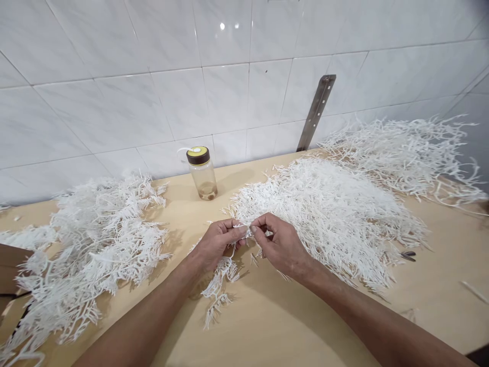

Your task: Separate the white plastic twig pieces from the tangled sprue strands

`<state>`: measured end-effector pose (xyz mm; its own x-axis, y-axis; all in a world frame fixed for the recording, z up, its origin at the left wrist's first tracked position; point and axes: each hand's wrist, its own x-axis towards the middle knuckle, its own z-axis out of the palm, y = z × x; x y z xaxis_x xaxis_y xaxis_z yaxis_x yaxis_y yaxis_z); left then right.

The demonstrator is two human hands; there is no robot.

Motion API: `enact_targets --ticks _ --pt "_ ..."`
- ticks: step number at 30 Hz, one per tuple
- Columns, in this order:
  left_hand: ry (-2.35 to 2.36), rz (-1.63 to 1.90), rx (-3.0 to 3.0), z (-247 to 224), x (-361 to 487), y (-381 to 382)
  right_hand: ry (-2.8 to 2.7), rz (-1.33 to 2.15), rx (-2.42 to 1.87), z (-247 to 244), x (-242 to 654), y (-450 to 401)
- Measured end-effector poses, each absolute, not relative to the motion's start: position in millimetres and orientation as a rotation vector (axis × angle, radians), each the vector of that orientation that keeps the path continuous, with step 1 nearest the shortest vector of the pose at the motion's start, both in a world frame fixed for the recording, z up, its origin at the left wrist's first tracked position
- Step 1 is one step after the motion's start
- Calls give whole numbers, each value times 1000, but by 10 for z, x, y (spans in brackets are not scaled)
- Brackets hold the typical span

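My left hand (217,243) is closed, thumb and fingers pinching a white branched plastic sprig (218,285). The rest of the sprig hangs below that hand, down to the tabletop. Close beside it, my right hand (278,244) pinches a small white tip by the left thumb; the exact joint between the pieces is too fine to make out. Just behind and right of my hands lies a wide heap of thin white pieces (324,209). To the left is a tangled pile of white branched sprigs (103,244).
A clear bottle (203,178) with a dark and yellow lid stands near the tiled wall. A perforated metal strip (317,112) leans there. Long white stems (401,150) are heaped at back right. Small dark handles (408,256) poke out by the heap. A brown box (13,267) sits far left.
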<state>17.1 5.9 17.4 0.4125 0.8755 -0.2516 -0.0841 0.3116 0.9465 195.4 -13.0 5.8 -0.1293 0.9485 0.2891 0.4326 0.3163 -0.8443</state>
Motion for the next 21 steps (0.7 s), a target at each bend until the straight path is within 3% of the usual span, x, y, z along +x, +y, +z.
enact_targets --ticks 7,13,21 --pt "1022 651 1205 163 165 74 -1706 820 -1287 101 1998 -118" --pt "1044 771 1131 169 181 67 -1607 948 -1222 31 2024 -88" --pt "1024 839 1007 152 189 69 -1686 632 -1196 -4 2000 -92"
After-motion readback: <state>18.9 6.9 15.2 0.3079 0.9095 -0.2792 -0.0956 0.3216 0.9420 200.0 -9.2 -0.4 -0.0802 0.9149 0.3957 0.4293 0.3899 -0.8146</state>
